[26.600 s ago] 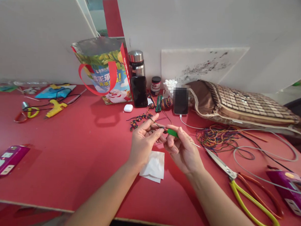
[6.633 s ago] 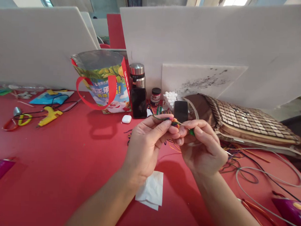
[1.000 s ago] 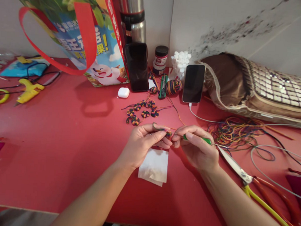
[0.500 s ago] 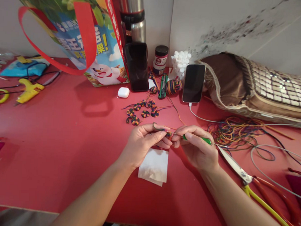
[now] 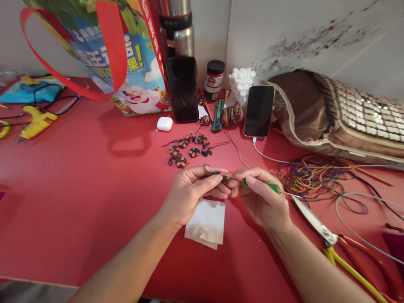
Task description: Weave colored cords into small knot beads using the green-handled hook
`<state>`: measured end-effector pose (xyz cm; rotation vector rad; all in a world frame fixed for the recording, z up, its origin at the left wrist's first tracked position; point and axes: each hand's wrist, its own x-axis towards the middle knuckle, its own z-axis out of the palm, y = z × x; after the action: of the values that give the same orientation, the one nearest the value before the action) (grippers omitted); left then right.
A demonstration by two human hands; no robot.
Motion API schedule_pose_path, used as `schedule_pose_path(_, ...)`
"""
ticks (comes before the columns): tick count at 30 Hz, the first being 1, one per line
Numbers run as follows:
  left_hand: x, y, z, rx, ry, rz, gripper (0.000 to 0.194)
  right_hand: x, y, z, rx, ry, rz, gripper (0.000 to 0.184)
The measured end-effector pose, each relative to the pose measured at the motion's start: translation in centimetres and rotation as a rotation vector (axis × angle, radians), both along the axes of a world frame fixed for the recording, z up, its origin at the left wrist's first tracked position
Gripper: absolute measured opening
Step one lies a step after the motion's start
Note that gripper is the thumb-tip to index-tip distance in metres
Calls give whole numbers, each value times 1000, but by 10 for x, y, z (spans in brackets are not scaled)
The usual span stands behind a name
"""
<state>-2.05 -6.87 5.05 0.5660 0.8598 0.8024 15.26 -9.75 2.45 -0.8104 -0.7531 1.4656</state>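
My left hand (image 5: 194,186) pinches a small multicoloured crochet piece (image 5: 225,179) between thumb and fingers, partly hidden by them. A dark yarn end loops over its index finger. In my right hand (image 5: 265,198) is a crochet hook (image 5: 262,185) with a green grip, its thin shaft pointing left into the piece and its other metal end sticking out to the right. An orange strand runs from near the fingertips toward the yarn ball (image 5: 233,116) behind. Several crocheted curls (image 5: 194,152) in the same yarn lie just beyond my hands.
Below my hands lies folded white paper (image 5: 205,224). Scissors (image 5: 329,237) rest at right beside a tangle of yarn (image 5: 310,175). A charging phone (image 5: 259,111), another black phone (image 5: 182,89), an earbud case (image 5: 165,123) and a yellow glue gun (image 5: 37,121) stand or lie farther off.
Over the last second my right hand with the hook has shifted slightly left toward the crochet piece. Since the older frames, the view has come closer and tilted down. Both hands keep their grips.
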Motion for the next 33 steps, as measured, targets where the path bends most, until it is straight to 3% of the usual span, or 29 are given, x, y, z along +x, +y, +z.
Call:
schedule_pose_path(18, -1, 0, -1, -69, -80, 7, 16, 2, 0, -1, -20, 24, 48, 9)
schedule_pose_path(33, 3, -2, -1, -105, -195, 46, 18, -1, 0, 3, -27, 42, 2, 7)
